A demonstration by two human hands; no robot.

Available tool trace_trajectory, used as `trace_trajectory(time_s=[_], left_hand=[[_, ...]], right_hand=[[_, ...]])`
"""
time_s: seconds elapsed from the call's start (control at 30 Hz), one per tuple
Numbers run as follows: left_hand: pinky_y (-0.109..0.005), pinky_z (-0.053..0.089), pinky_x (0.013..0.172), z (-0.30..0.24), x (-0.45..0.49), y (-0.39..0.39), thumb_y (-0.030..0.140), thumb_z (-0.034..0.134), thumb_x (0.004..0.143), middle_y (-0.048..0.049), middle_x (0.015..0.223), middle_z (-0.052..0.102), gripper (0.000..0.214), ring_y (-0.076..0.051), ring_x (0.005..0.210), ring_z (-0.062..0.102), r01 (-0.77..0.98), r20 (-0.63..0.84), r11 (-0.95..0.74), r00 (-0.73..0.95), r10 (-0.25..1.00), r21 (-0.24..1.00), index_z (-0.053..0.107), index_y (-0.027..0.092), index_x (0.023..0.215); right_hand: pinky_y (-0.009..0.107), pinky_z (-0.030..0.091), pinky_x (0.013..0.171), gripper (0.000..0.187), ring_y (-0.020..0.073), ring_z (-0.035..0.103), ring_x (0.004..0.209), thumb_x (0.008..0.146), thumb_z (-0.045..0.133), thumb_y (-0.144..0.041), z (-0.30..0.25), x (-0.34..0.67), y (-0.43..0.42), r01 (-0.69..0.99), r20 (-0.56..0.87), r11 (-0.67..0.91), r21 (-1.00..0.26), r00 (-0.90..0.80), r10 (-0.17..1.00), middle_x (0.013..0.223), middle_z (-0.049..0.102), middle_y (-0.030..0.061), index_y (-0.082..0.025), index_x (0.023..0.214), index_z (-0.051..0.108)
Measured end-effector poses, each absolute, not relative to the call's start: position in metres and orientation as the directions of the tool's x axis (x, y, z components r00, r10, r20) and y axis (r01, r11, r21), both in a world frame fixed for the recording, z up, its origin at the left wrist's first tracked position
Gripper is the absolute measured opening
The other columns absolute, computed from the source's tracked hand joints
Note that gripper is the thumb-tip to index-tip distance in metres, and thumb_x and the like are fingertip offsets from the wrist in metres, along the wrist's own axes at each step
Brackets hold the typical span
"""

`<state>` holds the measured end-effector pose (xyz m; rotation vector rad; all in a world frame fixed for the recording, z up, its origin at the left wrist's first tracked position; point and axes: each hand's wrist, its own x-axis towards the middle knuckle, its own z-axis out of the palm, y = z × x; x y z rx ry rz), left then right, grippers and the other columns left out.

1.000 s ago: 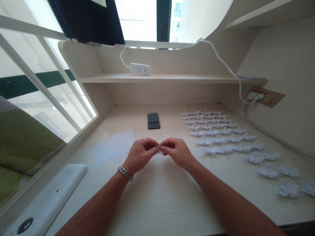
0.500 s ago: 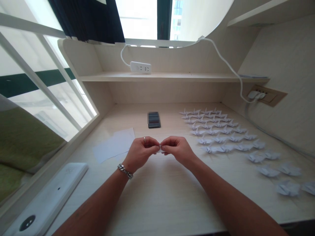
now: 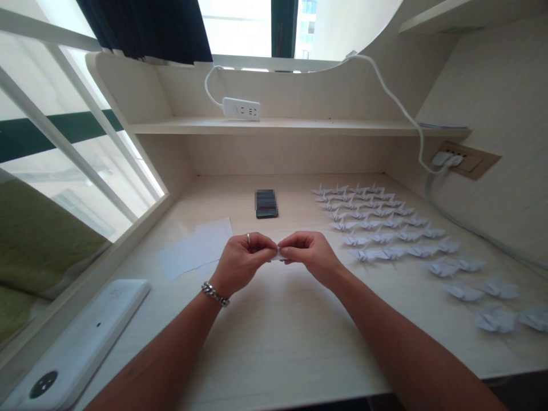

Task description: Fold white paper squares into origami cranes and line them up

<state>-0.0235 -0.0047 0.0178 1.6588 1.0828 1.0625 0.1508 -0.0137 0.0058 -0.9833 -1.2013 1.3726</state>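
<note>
My left hand (image 3: 242, 261) and my right hand (image 3: 309, 255) meet over the middle of the pale wooden desk (image 3: 274, 337). Both pinch a small folded piece of white paper (image 3: 277, 255), mostly hidden between the fingertips. The left hand wears a ring and a metal bracelet on the wrist. Just left of my hands lie loose white paper sheets (image 3: 194, 250). To the right, several folded white paper cranes (image 3: 385, 228) stand in rows on the desk.
A dark phone (image 3: 266, 204) lies behind my hands. A white flat device (image 3: 81, 342) rests at the near left. A power strip (image 3: 241, 108) sits on the shelf, its cable running to a wall socket (image 3: 454, 160) at right. A window frame borders the left.
My hands stay pinched on the small paper with only slight finger movement. The view has tilted a little, shifting everything slightly upward.
</note>
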Motion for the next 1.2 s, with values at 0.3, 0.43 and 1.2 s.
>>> trace_trajectory(time_s=[0.3,0.43,1.2], left_hand=[[-0.023,0.051,0.061,0.0155,-0.0228,-0.0057,0.024,0.076,0.069,-0.0039,0.071,0.073,0.012,-0.015,0.067,0.066,0.197,0.21,-0.262,0.25,0.945,0.945,0.071,0.014,0.075],[-0.024,0.054,0.067,0.0137,-0.0226,-0.0041,0.022,0.076,0.069,-0.0035,0.074,0.073,0.014,-0.015,0.071,0.068,0.111,0.209,-0.245,0.261,0.942,0.963,0.068,0.014,0.077],[-0.028,0.058,0.072,0.0142,-0.0205,-0.0054,0.018,0.076,0.068,-0.0053,0.08,0.073,0.015,-0.017,0.075,0.07,0.114,0.283,-0.314,0.225,0.932,0.943,0.068,0.013,0.079]], right_hand=[[0.029,0.054,0.062,0.021,0.0147,0.064,0.065,0.065,0.078,-0.031,0.0027,0.1527,-0.012,-0.094,0.092,0.076,-0.993,-0.171,0.981,0.071,0.071,0.004,-0.014,0.077,0.074],[0.028,0.052,0.059,0.015,0.0131,0.062,0.06,0.069,0.074,-0.027,0.0018,0.153,-0.0123,-0.026,0.187,0.185,-0.982,-0.157,0.97,0.069,0.07,0.0029,-0.014,0.077,0.073],[0.028,0.053,0.068,0.01,0.0173,0.067,0.072,0.072,0.074,-0.024,-0.0011,0.1502,-0.0147,0.084,0.3,0.306,-0.948,-0.084,0.95,0.077,0.073,0.005,-0.016,0.079,0.073]])
